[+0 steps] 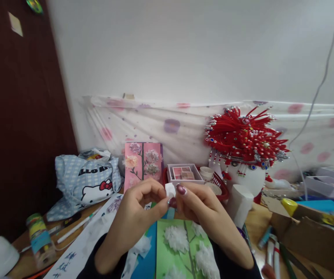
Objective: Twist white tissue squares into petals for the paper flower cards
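Between my two hands is a small folded piece of white paper, perhaps tissue. My left hand pinches its left edge between thumb and fingers. On the other side, my right hand is closed with thumb and finger on its right edge. Below them lies a green sheet bearing fluffy white paper flowers along a drawn dark branch. A blue sheet shows beside it, with crumpled white paper on top. Behind my hands stands a pink card with coloured flowers on branches.
At left are a checked bag, a jar and a white sheet with writing. A red beaded headdress sits on a white head form behind a white roll. Markers and a cardboard box lie right.
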Demonstrator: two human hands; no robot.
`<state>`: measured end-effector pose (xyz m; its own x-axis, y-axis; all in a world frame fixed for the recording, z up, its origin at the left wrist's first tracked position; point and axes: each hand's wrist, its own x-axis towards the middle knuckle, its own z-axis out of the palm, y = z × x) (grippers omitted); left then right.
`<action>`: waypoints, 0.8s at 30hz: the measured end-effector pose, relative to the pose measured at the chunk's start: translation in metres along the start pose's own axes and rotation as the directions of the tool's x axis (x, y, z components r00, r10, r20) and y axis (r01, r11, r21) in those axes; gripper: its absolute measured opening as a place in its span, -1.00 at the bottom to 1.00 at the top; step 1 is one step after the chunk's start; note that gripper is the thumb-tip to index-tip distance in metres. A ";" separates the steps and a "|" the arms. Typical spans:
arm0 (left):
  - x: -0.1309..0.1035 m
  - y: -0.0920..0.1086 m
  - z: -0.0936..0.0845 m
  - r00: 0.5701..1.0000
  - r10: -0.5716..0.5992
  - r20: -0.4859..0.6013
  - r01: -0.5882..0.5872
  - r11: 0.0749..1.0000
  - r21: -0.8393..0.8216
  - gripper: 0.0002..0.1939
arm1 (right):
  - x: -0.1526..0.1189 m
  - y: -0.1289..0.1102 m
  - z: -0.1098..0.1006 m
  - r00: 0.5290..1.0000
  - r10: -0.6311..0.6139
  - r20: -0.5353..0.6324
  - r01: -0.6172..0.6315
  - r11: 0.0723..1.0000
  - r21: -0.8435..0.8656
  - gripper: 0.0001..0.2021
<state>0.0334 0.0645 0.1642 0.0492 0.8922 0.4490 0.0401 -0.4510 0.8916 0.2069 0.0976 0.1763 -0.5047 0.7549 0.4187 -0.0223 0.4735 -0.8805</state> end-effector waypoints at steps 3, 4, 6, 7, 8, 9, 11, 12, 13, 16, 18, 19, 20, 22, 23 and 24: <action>-0.002 0.002 -0.006 0.994 -0.044 0.096 0.048 0.998 -0.042 -0.82 | -0.002 0.000 0.001 0.994 0.042 0.103 -0.046 0.998 0.033 -0.51; -0.002 0.003 -0.007 0.991 -0.059 0.122 0.067 0.996 -0.060 -0.80 | -0.002 0.001 0.001 0.989 0.054 0.138 -0.062 0.997 0.054 -0.51; -0.003 0.003 -0.010 0.985 -0.079 0.156 0.095 0.991 -0.092 -0.76 | -0.002 0.002 0.001 0.974 0.082 0.210 -0.104 0.990 0.097 -0.52; -0.003 0.003 -0.010 0.981 -0.082 0.176 0.102 0.989 -0.106 -0.75 | -0.002 0.002 0.001 0.966 0.100 0.240 -0.130 0.985 0.115 -0.52; -0.003 0.003 -0.010 0.977 -0.081 0.196 0.106 0.987 -0.120 -0.75 | -0.002 0.003 0.001 0.956 0.115 0.269 -0.153 0.980 0.126 -0.53; -0.003 0.003 -0.010 0.974 -0.079 0.213 0.109 0.985 -0.132 -0.75 | -0.002 0.004 0.001 0.948 0.126 0.293 -0.171 0.976 0.133 -0.54; -0.004 0.003 -0.009 0.969 -0.079 0.236 0.117 0.982 -0.151 -0.74 | -0.003 0.004 0.001 0.939 0.124 0.320 -0.177 0.974 0.143 -0.56; -0.004 0.003 -0.008 0.968 -0.078 0.237 0.118 0.981 -0.156 -0.74 | -0.003 0.004 0.001 0.939 0.113 0.323 -0.170 0.974 0.152 -0.58; -0.004 0.003 -0.007 0.970 -0.078 0.230 0.115 0.981 -0.153 -0.73 | -0.003 0.005 0.001 0.940 0.100 0.325 -0.159 0.974 0.161 -0.60; -0.004 0.006 -0.006 0.977 -0.071 0.203 0.094 0.990 -0.105 -0.73 | -0.003 0.005 0.000 0.940 0.074 0.334 -0.131 0.980 0.150 -0.63; -0.004 0.009 -0.005 0.979 -0.065 0.192 0.079 0.995 -0.065 -0.74 | -0.003 0.004 0.000 0.929 0.085 0.360 -0.135 0.984 0.115 -0.60; -0.005 0.010 -0.005 0.981 -0.061 0.186 0.071 0.996 -0.048 -0.73 | -0.003 0.004 -0.001 0.924 0.092 0.371 -0.138 0.985 0.099 -0.60; -0.005 0.011 -0.005 0.982 -0.057 0.181 0.064 0.997 -0.033 -0.73 | -0.003 0.003 -0.001 0.921 0.097 0.377 -0.140 0.986 0.088 -0.60; -0.007 0.012 -0.005 0.983 -0.052 0.174 0.056 0.998 -0.017 -0.72 | -0.003 0.002 -0.001 0.922 0.097 0.375 -0.138 0.987 0.085 -0.64; -0.008 0.012 -0.005 0.984 -0.049 0.169 0.053 0.998 -0.017 -0.72 | -0.003 0.002 0.000 0.926 0.094 0.366 -0.135 0.987 0.089 -0.67; -0.008 0.011 -0.005 0.985 -0.046 0.164 0.051 0.998 -0.025 -0.71 | -0.004 0.002 0.000 0.931 0.092 0.355 -0.134 0.986 0.095 -0.70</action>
<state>0.0287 0.0525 0.1708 0.2104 0.8957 0.3918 0.0173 -0.4041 0.9146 0.2090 0.0960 0.1732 -0.7777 0.5851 0.2299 -0.0364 0.3231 -0.9457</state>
